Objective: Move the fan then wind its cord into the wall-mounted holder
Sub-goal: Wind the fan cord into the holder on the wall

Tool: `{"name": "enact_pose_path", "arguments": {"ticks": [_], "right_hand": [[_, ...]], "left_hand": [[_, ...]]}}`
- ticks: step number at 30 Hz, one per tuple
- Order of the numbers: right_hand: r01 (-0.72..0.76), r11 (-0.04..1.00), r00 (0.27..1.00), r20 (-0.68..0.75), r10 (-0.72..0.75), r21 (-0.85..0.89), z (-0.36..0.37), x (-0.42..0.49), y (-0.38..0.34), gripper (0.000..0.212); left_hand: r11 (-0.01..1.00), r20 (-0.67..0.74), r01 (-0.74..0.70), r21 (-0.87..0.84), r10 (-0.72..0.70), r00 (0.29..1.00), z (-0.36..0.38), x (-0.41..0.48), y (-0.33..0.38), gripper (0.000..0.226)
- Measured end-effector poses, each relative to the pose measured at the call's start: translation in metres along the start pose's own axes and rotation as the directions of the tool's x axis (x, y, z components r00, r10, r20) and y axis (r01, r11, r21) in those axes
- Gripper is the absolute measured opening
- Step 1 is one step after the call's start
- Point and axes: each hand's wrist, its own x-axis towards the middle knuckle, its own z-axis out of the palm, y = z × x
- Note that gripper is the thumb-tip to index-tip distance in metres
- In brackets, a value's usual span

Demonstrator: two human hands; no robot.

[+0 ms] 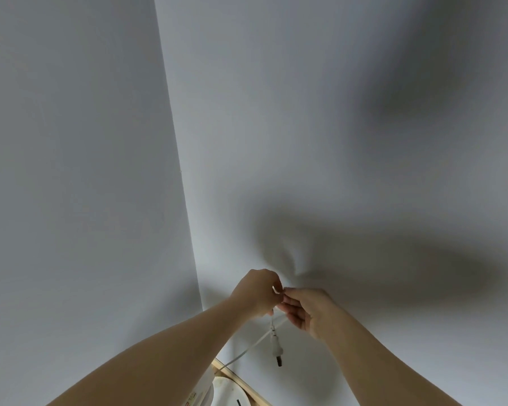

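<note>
Both hands are raised against a white wall (335, 142) beside a corner, with their fingertips meeting. The left hand (257, 291) has a clenched grip pinching a thin white cord (247, 350), and the right hand (308, 313), just beside it, pinches the same cord with curled fingers. The cord slants down-left from the hands to the white fan (228, 392) at the bottom edge, its plug (276, 351) dangles free just below the hands, and a wooden strip (248, 386) runs along the wall's foot beside the fan.

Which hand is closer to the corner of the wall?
Left. The left hand is just right of the wall corner; the right hand is farther right, beside it. Both pinch the cord.
</note>
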Motion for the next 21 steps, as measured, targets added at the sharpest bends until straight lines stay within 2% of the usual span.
{"name": "enact_pose_path", "arguments": {"ticks": [3, 6, 9, 11, 15, 17, 21], "right_hand": [[0.001, 0.999, 1.0, 0.0, -0.001, -0.054, -0.005, 0.002, 0.001, 0.012], [-0.009, 0.998, 0.999, -0.042, 0.006, -0.058, -0.016, 0.007, 0.005, 0.017], [-0.023, 0.999, 0.999, -0.045, 0.021, -0.034, -0.026, 0.008, 0.012, 0.021], [-0.039, 0.999, 0.998, -0.047, 0.038, -0.026, -0.032, 0.009, 0.017, 0.022], [-0.071, 0.997, 0.996, -0.062, 0.07, -0.016, -0.044, 0.013, 0.025, 0.022], [-0.086, 0.996, 0.994, -0.07, 0.084, -0.02, -0.048, 0.016, 0.029, 0.022], [-0.107, 0.994, 0.991, -0.08, 0.104, -0.025, -0.051, 0.019, 0.035, 0.021]], "left_hand": [[0.993, -0.105, -0.003, 0.121, 0.016, 0.994, -0.007, 0.009, -0.009, 0.022], [0.977, -0.229, 0.001, 0.213, 0.049, 0.972, -0.007, 0.017, -0.025, 0.017], [0.945, -0.277, 0.0, 0.326, 0.096, 0.956, 0.003, 0.023, -0.036, 0.009], [0.939, -0.32, 0.009, 0.345, 0.108, 0.941, 0.01, 0.028, -0.041, 0.013], [0.939, -0.322, 0.013, 0.344, 0.105, 0.941, 0.012, 0.043, -0.048, 0.008], [0.937, -0.295, 0.02, 0.348, 0.089, 0.951, 0.013, 0.05, -0.052, 0.014], [0.96, -0.252, 0.069, 0.273, 0.001, 0.968, 0.025, 0.054, -0.06, 0.016]]}}
